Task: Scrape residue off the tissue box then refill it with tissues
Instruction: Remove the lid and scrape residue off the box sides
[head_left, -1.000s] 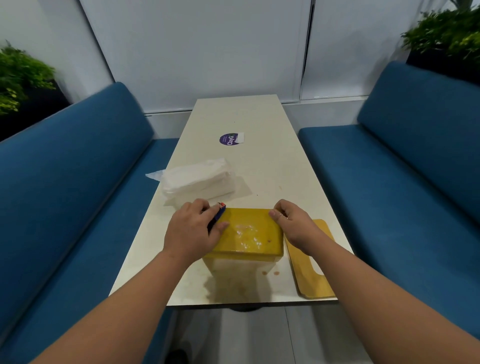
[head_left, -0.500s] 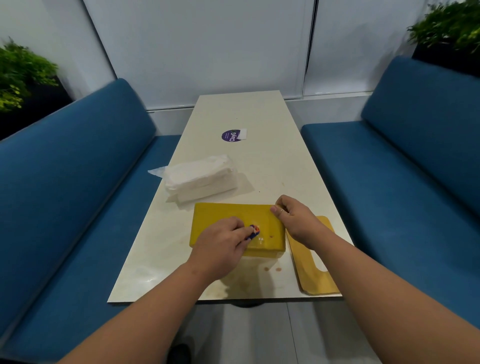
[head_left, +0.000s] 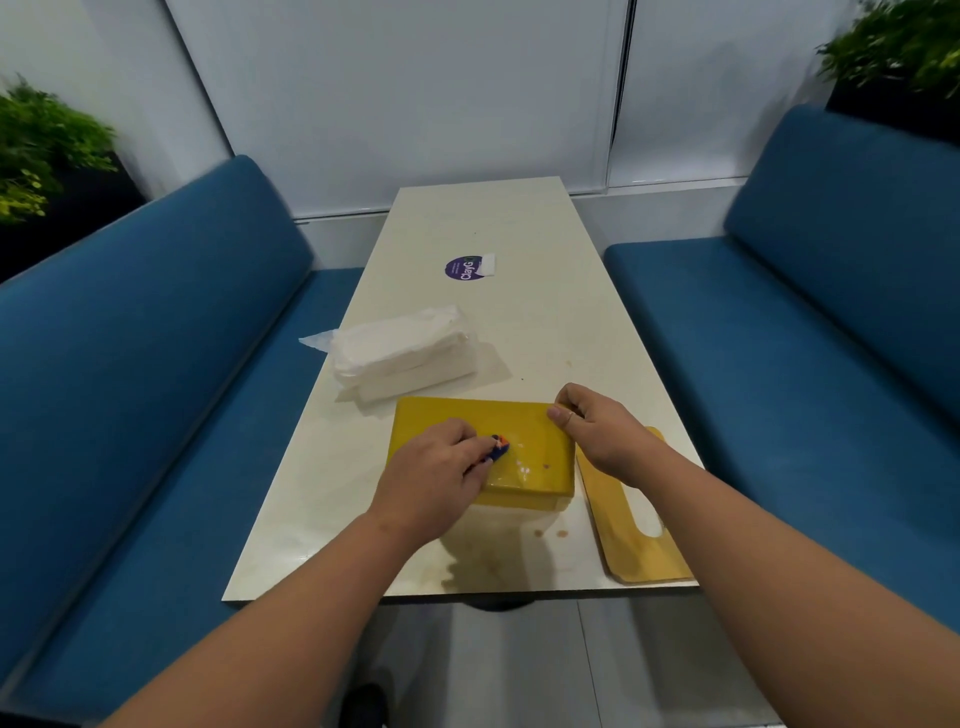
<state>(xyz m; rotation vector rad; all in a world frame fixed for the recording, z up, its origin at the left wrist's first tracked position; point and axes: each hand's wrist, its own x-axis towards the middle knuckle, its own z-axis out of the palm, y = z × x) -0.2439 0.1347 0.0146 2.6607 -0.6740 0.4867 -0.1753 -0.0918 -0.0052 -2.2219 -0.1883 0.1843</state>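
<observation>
— Holding the scraper (head_left: 497, 450) in your left hand (head_left: 435, 475), were your fingers (head_left: 470, 435) clamped round it?
— They were; its tip pressed on the top of the yellow tissue box (head_left: 524, 441), which lay on the surface (head_left: 519, 322) near its front edge.
— And your right hand (head_left: 597, 428)?
— You gripped the box's far right corner, fingers curled together on it. The tissues (head_left: 402, 356) sat just beyond the box, the yellow lid (head_left: 631, 540) flat at its right.
</observation>
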